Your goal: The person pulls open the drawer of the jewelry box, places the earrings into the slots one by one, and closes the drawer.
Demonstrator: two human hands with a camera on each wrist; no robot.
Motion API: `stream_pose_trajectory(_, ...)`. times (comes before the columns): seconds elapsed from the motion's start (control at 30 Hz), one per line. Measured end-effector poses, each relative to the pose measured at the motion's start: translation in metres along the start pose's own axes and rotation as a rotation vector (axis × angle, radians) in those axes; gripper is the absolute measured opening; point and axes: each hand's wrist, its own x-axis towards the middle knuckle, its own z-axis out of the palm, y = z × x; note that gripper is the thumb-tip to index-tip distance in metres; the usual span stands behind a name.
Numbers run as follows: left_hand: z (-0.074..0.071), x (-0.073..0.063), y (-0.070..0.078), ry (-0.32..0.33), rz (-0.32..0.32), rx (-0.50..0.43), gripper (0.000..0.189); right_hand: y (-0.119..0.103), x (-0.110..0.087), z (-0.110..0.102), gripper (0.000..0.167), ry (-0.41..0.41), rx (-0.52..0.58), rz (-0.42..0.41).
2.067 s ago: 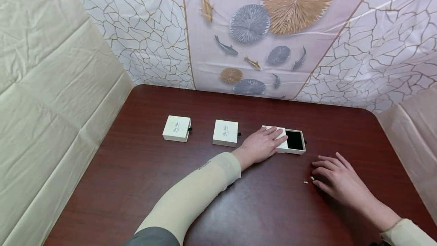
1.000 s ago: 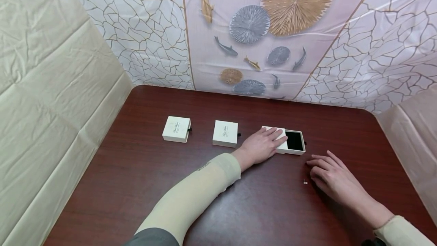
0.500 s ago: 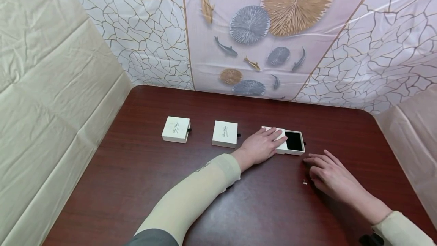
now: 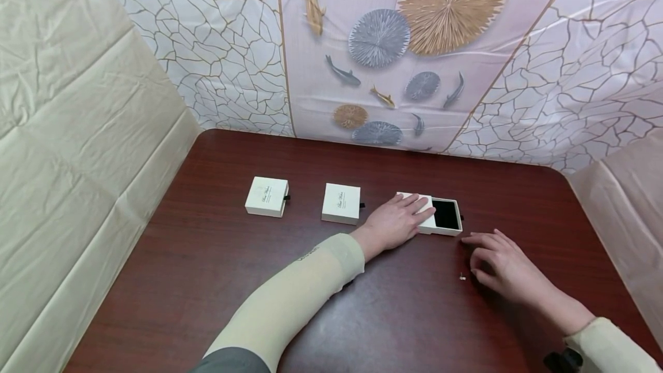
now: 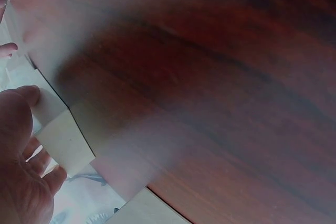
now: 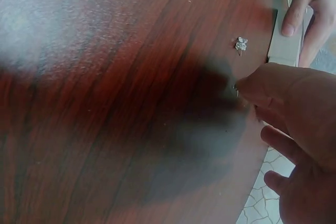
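Observation:
My left hand (image 4: pixel 392 222) holds the white sleeve of a jewelry box (image 4: pixel 446 233), its fingers across the top and thumb against the near side (image 5: pixel 31 95). The box's tray sticks out to the right, showing a black lining (image 4: pixel 446 213). Near its front right corner, my right hand (image 4: pixel 505 266) is low over the table. Thumb and forefinger pinch a tiny earring (image 6: pixel 234 88); only its thin metal end shows in the right wrist view. Another small sparkling earring (image 6: pixel 241 44) lies on the table to the left of that hand.
Two closed white boxes with black pull tabs, a left one (image 4: pixel 266 196) and a middle one (image 4: pixel 340 203), stand in line left of the sleeve. The dark red table (image 4: pixel 207 281) meets a patterned curtain (image 4: pixel 233 45) at the back.
Two earrings lay by my right hand at first; it has picked one up and shifted slightly left, towards the tray. My left hand has stayed on the box.

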Motion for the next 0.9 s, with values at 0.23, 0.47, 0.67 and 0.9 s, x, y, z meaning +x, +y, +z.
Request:
stream_pose_trajectory(0.23, -0.001, 0.0, 0.001, -0.004, 0.004, 0.004, 0.058, 0.001, 0.007, -0.009, 0.044, 0.015, 0.091, 0.098)
stream_pose_trajectory(0.47, -0.003, 0.0, 0.0, -0.007, -0.004, -0.006, 0.058, 0.005, 0.03, -0.024, 0.045, 0.034, 0.123, 0.117)
stream_pose_trajectory(0.67, -0.003, 0.0, -0.001, -0.012, -0.012, -0.017, 0.058, 0.01, 0.046, -0.035, 0.036, -0.009, 0.2, 0.259)
stream_pose_trajectory(0.9, -0.004, 0.0, 0.001, -0.016, -0.007, -0.024, 0.057, 0.021, 0.059, -0.036, 0.021, -0.024, 0.295, 0.37)
